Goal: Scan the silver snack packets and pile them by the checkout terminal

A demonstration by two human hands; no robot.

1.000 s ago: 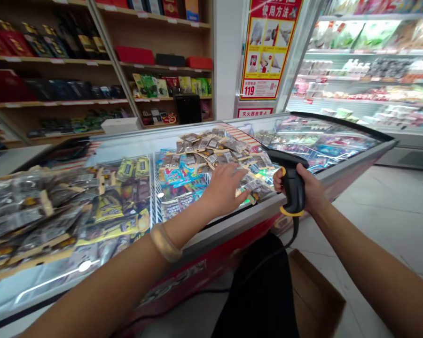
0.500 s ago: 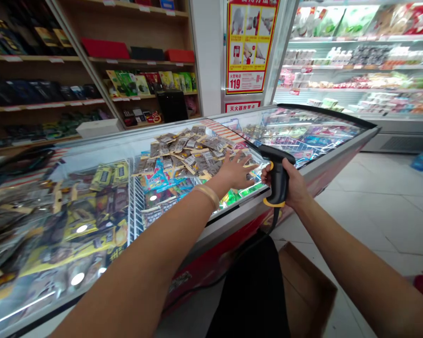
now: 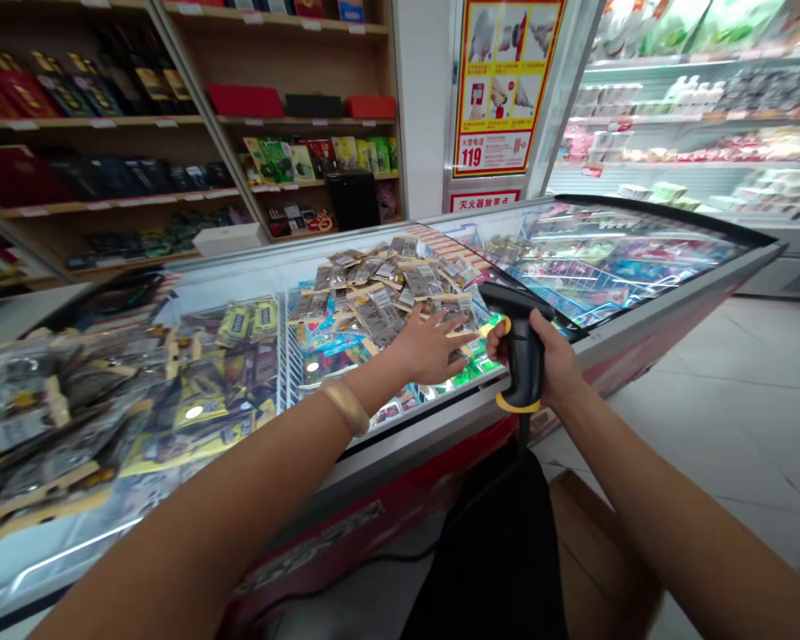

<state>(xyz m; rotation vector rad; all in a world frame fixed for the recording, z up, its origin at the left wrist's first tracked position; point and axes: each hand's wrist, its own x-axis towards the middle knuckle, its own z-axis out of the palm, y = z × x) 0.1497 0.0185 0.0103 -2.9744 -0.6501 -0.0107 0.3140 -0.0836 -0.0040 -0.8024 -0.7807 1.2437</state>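
My right hand (image 3: 552,360) is wrapped round the grip of a black and yellow barcode scanner (image 3: 525,351), its head tipped toward the left. A cable runs down from the scanner's handle. My left hand (image 3: 433,347), with a gold-coloured bangle (image 3: 344,405) on the wrist, is spread open above the near edge of a pile of small clear packets (image 3: 380,284). Whether its fingertips touch the packets I cannot tell. The pile lies on the chest freezer (image 3: 400,453), over blue and green packages. Yellow packages (image 3: 246,322) sit left of a white wire divider (image 3: 289,356).
More clear packets (image 3: 27,418) are heaped at the left. An open cardboard box (image 3: 593,542) stands on the floor by my leg. Shelves with boxes (image 3: 244,100) line the back wall. A lit refrigerated display (image 3: 693,116) stands at the back right, beside a fire poster (image 3: 507,89).
The view has shifted left, so the shelves and freezer appear farther right. My left hand has drawn back slightly toward me from the pile. The scanner is still in my right hand.
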